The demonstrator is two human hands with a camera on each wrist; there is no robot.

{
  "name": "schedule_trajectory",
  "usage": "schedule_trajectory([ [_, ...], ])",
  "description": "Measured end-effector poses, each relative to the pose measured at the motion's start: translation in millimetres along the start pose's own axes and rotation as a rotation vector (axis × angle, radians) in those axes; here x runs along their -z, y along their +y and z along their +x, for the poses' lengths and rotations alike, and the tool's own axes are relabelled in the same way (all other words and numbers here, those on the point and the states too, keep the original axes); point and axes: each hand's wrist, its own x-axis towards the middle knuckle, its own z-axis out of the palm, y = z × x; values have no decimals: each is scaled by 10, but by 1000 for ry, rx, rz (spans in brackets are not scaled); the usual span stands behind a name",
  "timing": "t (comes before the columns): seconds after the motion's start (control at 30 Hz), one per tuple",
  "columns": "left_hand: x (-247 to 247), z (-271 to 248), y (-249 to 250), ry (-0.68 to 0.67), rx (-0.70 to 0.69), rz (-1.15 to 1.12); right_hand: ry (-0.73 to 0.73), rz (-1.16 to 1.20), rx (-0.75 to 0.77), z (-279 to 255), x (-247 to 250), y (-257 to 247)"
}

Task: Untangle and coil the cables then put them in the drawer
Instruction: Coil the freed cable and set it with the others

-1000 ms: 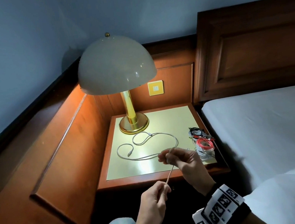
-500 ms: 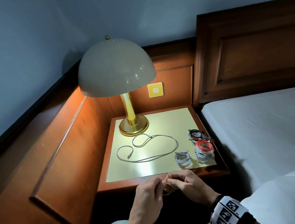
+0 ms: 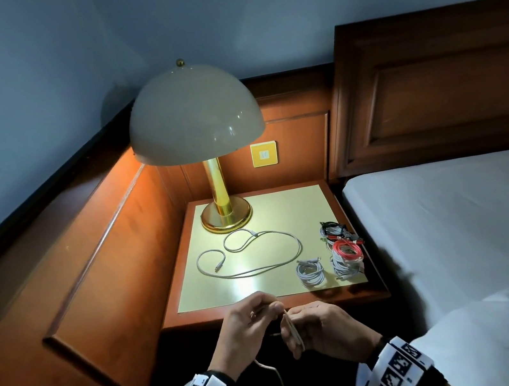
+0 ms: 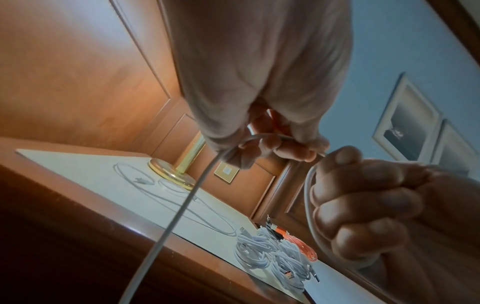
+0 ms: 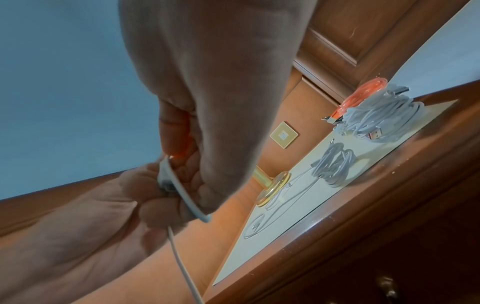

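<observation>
My left hand [image 3: 263, 310] and right hand [image 3: 300, 331] meet just in front of the nightstand's front edge. Both hold one white cable [image 3: 292, 328]. The right hand [image 4: 376, 205] grips a short loop of the cable [image 4: 308, 205]; the left hand [image 4: 275, 146] pinches the strand that feeds it. The cable's free length [image 4: 176, 216] hangs down towards my lap. Another white cable [image 3: 250, 256] lies loose on the nightstand top. A small white coil [image 3: 310, 273] sits at the front right. A drawer knob [image 5: 387, 286] shows below the top in the right wrist view.
A pile of coiled red, white and black cables [image 3: 342, 245] lies at the nightstand's right edge. A brass lamp [image 3: 225, 211] stands at the back left. Wood panelling runs along the left, and a white bed [image 3: 470, 224] lies on the right.
The right hand drew back from over the nightstand to meet the left hand in front of it. The cable once stretched between them is now folded into a loop.
</observation>
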Motion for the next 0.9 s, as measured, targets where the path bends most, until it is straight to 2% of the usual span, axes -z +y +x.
schedule_trajectory([
  [0.13,-51,-5,40,44,61,-246,-23,66,18,1,-46,11],
  [0.3,-104,4,-26,90,127,-401,-80,74,145,-13,-106,-12],
  [0.43,-229,-54,-42,106,177,-527,-81,180,191,26,-156,-71],
  [0.5,-280,-87,-72,126,211,-510,-55,177,216,63,-182,-115],
  [0.6,-317,-121,-97,84,236,-355,38,132,258,90,-214,-203],
  [0.77,-365,-161,-58,64,213,-201,295,-179,444,126,-232,-254],
  [0.9,-299,-213,-41,36,142,-15,404,-639,579,210,-125,-208],
])
